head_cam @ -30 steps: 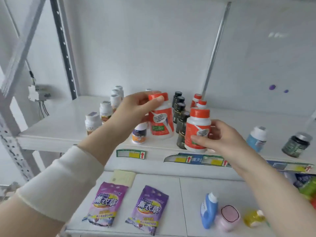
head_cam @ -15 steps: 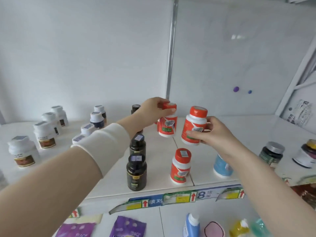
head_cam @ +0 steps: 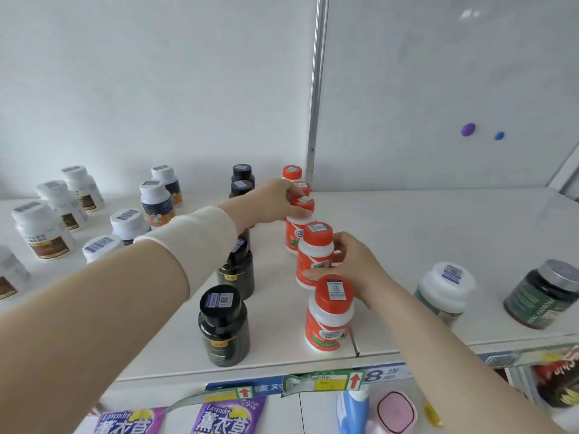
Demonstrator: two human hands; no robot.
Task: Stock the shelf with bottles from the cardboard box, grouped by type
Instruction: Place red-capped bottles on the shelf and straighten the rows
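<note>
Centre frame, left hand curling fingers over the cap of an orange-and-white plastic bottle, right hand just below pinching a second orange-capped bottle, both upright in a row on the white shelf, black bottles at left.

Orange bottles, white-bodied with red caps, are standing upright in a single file from the shelf's back edge to its front edge, mid-shelf. Left hand is gripping the third bottle by its cap. Right hand is holding the fourth bottle round its body. Black bottles are lining up just left, and white bottles are standing toward the left end.
</note>
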